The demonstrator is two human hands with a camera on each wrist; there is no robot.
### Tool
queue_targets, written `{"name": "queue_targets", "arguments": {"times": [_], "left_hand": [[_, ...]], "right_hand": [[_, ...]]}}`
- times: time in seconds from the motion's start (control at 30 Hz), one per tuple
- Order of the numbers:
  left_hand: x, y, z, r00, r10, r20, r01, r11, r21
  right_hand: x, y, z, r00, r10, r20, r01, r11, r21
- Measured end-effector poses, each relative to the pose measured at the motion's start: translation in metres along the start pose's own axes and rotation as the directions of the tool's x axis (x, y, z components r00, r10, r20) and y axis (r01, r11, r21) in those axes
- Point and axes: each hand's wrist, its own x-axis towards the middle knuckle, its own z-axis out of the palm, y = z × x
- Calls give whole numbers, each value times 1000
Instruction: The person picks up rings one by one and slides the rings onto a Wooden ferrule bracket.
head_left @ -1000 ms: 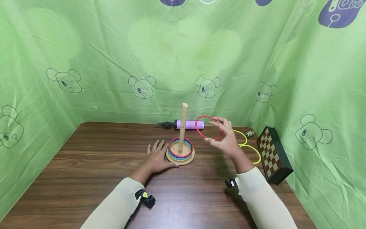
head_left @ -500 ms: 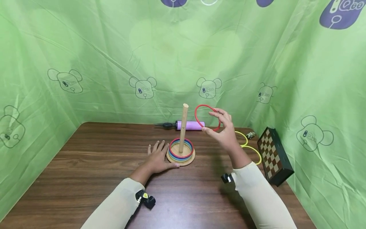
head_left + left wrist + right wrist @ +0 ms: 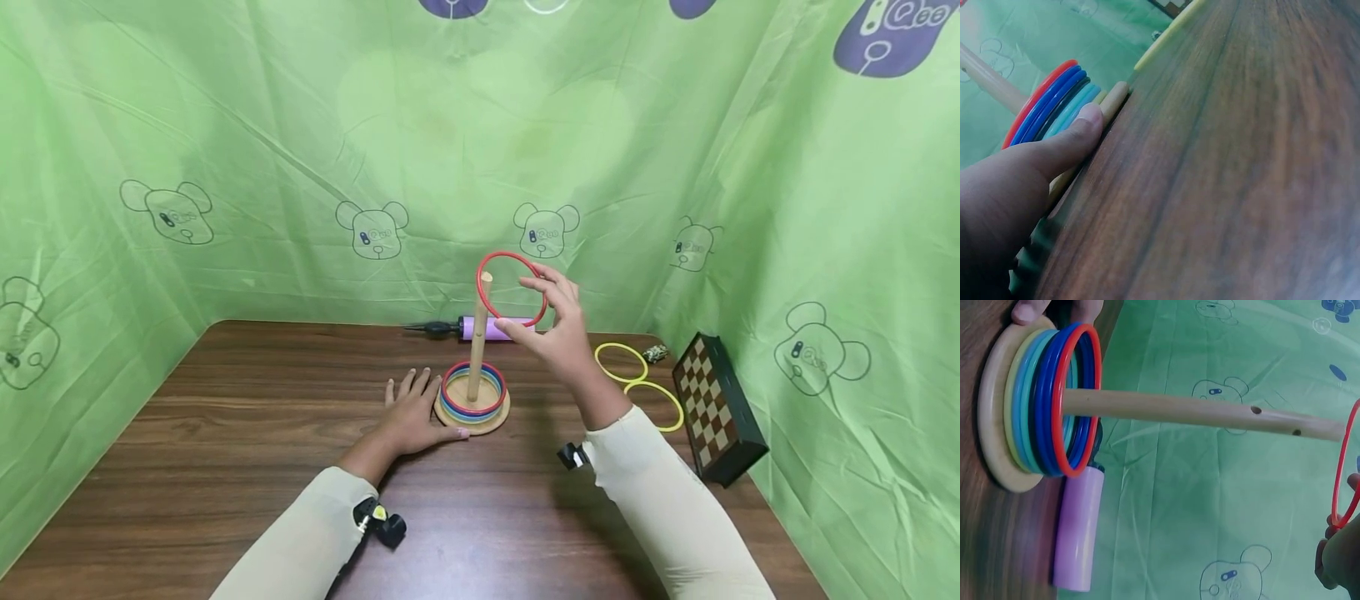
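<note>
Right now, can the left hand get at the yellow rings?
Probably not directly: the left hand touches the base, and the peg and right arm stand between it and the yellow rings. Reaching around might work.

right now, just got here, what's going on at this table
A person is handling toss rings at a wooden peg. Their right hand holds a red ring up by the peg's tip; whether the tip is through it, I can't tell. The left hand rests with its thumb at the edge of the round base. A stack of colored rings already circles the peg, red on top. Two yellow rings lie near the chessboard case.
</note>
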Motion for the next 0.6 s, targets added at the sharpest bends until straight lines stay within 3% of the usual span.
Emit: {"name": "queue_targets", "arguments": {"times": [0.37, 0.6], "left_hand": [[0, 0, -1, 1000, 9, -2, -9, 1000, 7], [1, -1, 0, 1000, 2, 1, -2, 1000, 9]], "right_hand": [[-10, 5, 18, 995, 56, 78, -54, 998, -25], [-26, 19, 24, 978, 141, 155, -140, 990, -20]]}}
